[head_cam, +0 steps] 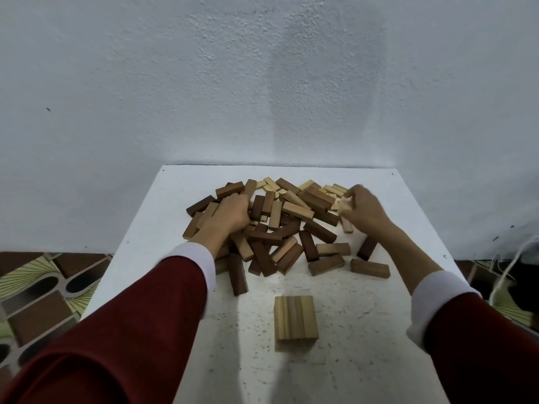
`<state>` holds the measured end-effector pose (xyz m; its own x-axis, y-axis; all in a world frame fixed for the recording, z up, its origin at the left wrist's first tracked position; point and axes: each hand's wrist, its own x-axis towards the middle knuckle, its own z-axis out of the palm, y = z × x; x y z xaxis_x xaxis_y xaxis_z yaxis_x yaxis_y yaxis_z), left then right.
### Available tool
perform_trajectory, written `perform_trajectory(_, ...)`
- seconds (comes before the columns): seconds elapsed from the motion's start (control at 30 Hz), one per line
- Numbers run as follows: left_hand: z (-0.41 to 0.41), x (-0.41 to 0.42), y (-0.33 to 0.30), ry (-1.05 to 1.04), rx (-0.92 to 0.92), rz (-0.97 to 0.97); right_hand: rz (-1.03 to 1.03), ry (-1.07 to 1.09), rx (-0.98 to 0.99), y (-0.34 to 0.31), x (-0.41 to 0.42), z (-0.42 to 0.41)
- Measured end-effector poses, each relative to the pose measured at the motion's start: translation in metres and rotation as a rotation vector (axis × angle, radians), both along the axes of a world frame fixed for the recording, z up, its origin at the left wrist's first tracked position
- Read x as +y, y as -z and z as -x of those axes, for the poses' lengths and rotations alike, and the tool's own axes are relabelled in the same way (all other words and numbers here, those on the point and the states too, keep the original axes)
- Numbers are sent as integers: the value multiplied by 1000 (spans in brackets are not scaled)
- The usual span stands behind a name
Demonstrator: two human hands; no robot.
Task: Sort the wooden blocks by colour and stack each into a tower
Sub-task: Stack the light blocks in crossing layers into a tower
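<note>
A loose pile of wooden blocks [280, 225] in dark brown, mid brown and pale tones covers the far half of the white table [350, 360]. Near the front stands a short stack of mid-tone blocks [295, 322], three side by side on top. My left hand [230, 214] lies on the left side of the pile, fingers curled down among the blocks; what it holds is hidden. My right hand [364, 209] is at the pile's right edge and grips pale blocks [345, 207] between fingers and thumb.
A textured white wall rises directly behind the table. Patterned floor tiles [38, 295] show to the left. A pale cord [507, 269] hangs off to the right of the table. A few single blocks, such as a mid-brown block [369, 268], lie apart at the pile's front right.
</note>
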<state>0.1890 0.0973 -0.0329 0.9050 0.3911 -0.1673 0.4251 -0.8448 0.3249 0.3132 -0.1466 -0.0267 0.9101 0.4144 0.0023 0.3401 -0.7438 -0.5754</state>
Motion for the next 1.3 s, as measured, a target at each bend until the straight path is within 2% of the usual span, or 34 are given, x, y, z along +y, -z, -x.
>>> perform_trajectory(0.07,1,-3,2,-14,-17,-6,-78,154,2,-1,-10,-8)
perform_trajectory(0.13,1,-4,5,-14,-21,-20,-45,223,66,1,-17,-8)
perform_trajectory(0.23,2,-4,7,-25,-29,-30,98,140,69,6,-19,2)
perform_trajectory(0.33,6,-6,3,-44,-36,-42,147,35,41,14,-17,11)
perform_trajectory(0.47,10,-6,-8,-66,-167,-16,270,81,-72,21,-12,18)
perform_trajectory(0.53,13,-4,-12,-72,-217,60,257,149,-81,15,-13,20)
perform_trajectory(0.63,22,-5,-21,-109,-306,191,94,257,-53,-6,-15,24)
perform_trajectory(0.87,50,-38,-48,-187,-602,880,-430,57,224,-75,10,84)
perform_trajectory(0.97,72,-58,-63,-150,-688,1042,-586,-4,343,-97,27,128)
perform_trajectory(1.17,119,-68,-78,-200,-853,1205,-637,-34,318,-102,48,184)
perform_trajectory(1.3,155,-63,-76,-270,-865,1233,-522,-97,238,-92,62,214)
